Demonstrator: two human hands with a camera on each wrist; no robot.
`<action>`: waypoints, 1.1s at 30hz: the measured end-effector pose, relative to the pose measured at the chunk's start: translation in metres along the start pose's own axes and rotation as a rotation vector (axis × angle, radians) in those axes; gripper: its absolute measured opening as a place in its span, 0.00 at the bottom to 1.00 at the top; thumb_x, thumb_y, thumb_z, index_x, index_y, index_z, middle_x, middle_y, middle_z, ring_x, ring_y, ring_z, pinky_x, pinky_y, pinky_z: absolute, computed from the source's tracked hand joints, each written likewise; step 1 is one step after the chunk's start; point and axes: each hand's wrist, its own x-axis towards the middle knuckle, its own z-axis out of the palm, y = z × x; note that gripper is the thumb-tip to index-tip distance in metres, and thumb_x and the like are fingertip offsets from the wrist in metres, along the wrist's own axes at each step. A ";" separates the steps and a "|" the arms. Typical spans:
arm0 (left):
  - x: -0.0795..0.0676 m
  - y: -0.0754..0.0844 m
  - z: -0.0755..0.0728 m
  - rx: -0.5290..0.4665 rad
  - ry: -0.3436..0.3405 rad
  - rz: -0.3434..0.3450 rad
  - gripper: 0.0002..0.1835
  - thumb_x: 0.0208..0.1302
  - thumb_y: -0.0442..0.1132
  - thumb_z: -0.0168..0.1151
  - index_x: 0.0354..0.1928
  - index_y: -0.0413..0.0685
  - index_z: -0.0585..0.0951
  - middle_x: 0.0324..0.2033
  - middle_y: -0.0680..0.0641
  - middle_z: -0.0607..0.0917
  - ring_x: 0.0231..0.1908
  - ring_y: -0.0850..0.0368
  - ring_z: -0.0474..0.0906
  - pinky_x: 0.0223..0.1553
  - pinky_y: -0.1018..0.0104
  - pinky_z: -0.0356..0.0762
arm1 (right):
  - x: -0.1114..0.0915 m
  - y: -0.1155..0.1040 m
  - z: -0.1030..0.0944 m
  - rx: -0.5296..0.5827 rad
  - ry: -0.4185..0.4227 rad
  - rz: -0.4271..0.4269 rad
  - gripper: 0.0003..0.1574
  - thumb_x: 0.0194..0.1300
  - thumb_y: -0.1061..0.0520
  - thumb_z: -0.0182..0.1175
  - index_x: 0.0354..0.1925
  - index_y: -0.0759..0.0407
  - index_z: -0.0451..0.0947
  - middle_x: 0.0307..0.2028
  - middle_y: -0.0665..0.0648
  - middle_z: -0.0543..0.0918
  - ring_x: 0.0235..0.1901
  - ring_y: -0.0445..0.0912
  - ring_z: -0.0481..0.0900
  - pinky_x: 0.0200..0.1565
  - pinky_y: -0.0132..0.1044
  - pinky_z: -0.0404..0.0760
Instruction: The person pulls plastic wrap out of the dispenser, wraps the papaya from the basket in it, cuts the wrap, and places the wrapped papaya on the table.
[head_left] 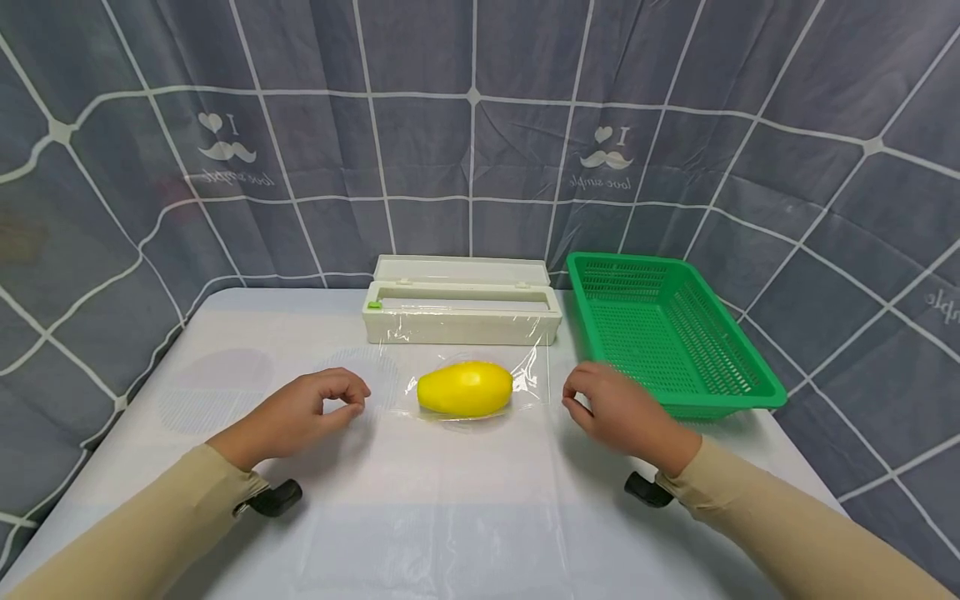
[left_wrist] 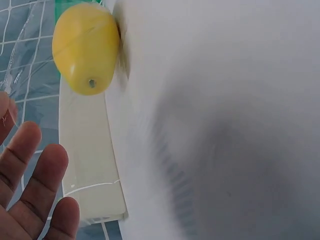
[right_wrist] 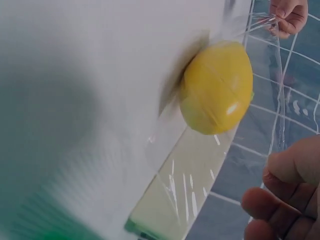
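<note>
Clear film (head_left: 534,375), extent uncertain, pinched by left hand (head_left: 311,412) and right hand (head_left: 626,412), either side of yellow fruit (head_left: 465,389).

The fruit (head_left: 465,389) is yellow, the film (head_left: 532,377) clear with white glints. The box (head_left: 461,328) is off-white, its slider (head_left: 374,306) lime-green, the basket (head_left: 705,337) solid green. White lines grid the grey-blue curtain (head_left: 420,50), which bears white hearts and moustaches. The sleeves (head_left: 142,529) are tan, the worktop (head_left: 420,542) white.

bright, even light falls from overhead — soft shadows lie beneath both sleeves (head_left: 142,525) on the white table (head_left: 375,533), sharp glints streak the clear film (head_left: 532,375) — while the wrist views look dimmer, greyer, softly blurred.
</note>
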 end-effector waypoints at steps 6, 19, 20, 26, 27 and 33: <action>0.011 -0.002 -0.005 -0.028 0.009 -0.074 0.05 0.74 0.36 0.65 0.40 0.56 0.85 0.47 0.50 0.89 0.45 0.65 0.82 0.52 0.59 0.83 | 0.015 0.004 -0.004 -0.092 0.009 -0.011 0.09 0.64 0.63 0.69 0.28 0.54 0.82 0.31 0.50 0.83 0.34 0.50 0.78 0.39 0.47 0.78; 0.039 -0.013 -0.011 -0.060 -0.012 -0.219 0.07 0.76 0.42 0.61 0.46 0.48 0.86 0.46 0.45 0.90 0.44 0.56 0.82 0.47 0.59 0.79 | 0.049 0.015 -0.012 -0.211 -0.122 0.102 0.05 0.69 0.59 0.67 0.33 0.54 0.87 0.34 0.52 0.85 0.37 0.52 0.80 0.43 0.50 0.76; 0.042 -0.014 -0.011 -0.059 -0.015 -0.230 0.08 0.76 0.42 0.61 0.46 0.48 0.86 0.46 0.45 0.90 0.44 0.56 0.82 0.45 0.60 0.78 | 0.052 0.016 -0.012 -0.213 -0.136 0.112 0.05 0.70 0.59 0.67 0.34 0.54 0.87 0.34 0.52 0.85 0.37 0.52 0.79 0.44 0.50 0.76; 0.056 -0.018 -0.011 -0.030 -0.019 -0.265 0.11 0.77 0.45 0.60 0.47 0.46 0.85 0.47 0.43 0.90 0.44 0.53 0.81 0.43 0.61 0.76 | 0.066 0.019 -0.013 -0.235 -0.206 0.149 0.07 0.72 0.60 0.64 0.37 0.53 0.88 0.37 0.52 0.86 0.38 0.51 0.78 0.47 0.48 0.73; 0.058 -0.018 -0.011 -0.027 -0.017 -0.268 0.11 0.77 0.45 0.60 0.48 0.46 0.85 0.47 0.43 0.90 0.44 0.53 0.82 0.43 0.60 0.76 | 0.068 0.020 -0.013 -0.242 -0.216 0.151 0.07 0.73 0.59 0.64 0.37 0.53 0.88 0.37 0.52 0.86 0.38 0.51 0.77 0.46 0.48 0.73; 0.066 -0.023 -0.010 -0.010 0.000 -0.272 0.13 0.78 0.46 0.59 0.47 0.45 0.85 0.47 0.43 0.89 0.45 0.51 0.82 0.42 0.61 0.76 | 0.082 0.021 -0.014 -0.289 -0.291 0.168 0.09 0.75 0.57 0.63 0.35 0.54 0.86 0.36 0.52 0.86 0.39 0.52 0.79 0.46 0.48 0.72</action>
